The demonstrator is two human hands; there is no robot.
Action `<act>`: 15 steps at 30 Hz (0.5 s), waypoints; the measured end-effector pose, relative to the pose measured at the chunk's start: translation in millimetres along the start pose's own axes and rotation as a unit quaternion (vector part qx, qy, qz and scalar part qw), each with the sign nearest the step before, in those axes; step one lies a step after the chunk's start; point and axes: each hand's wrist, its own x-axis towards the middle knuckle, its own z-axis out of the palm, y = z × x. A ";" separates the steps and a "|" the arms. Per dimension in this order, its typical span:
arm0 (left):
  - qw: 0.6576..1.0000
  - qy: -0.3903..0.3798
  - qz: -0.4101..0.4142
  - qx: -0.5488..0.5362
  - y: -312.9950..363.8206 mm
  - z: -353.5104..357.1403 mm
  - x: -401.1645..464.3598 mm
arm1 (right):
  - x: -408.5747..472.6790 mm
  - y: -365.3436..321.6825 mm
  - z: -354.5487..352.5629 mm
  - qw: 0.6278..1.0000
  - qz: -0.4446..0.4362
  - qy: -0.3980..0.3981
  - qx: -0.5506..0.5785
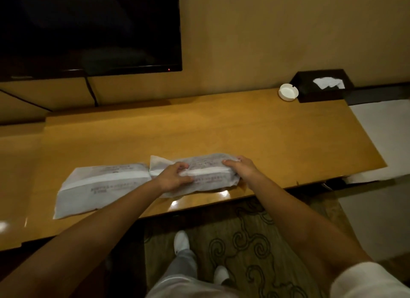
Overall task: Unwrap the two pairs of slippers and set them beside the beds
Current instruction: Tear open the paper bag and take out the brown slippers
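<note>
Two wrapped slipper packs in white printed wrapping lie end to end near the front edge of a wooden desk (221, 129). The left pack (99, 186) lies flat and untouched. The right pack (208, 173) is bulkier. My left hand (175, 175) pinches its wrapping along the middle seam at the pack's left half. At the pack's right end, my right hand (241, 166) grips the wrapping, fingers curled over the top. The slippers inside are hidden by the wrapping.
A white ashtray (288, 91) and a dark tissue box (324, 84) stand at the desk's far right corner. A dark television (88, 29) hangs on the wall at the left, its cable running down. Below the desk lies patterned carpet (255, 242) with my feet on it.
</note>
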 end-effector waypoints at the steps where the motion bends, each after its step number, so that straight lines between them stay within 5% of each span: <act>1: 0.998 0.011 0.019 0.055 1.0 -1.8 -2.1 | -3.9 -2.3 -0.6 1.000 -0.019 -0.001 0.003; 7: 0.967 0.053 0.101 0.230 37.3 -11.3 -28.1 | -44.9 -29.7 -14.6 0.989 -0.142 -0.039 0.024; 15: 0.953 0.099 0.247 0.146 97.0 -5.2 -108.6 | -118.9 -65.3 -31.4 0.964 -0.231 -0.062 0.115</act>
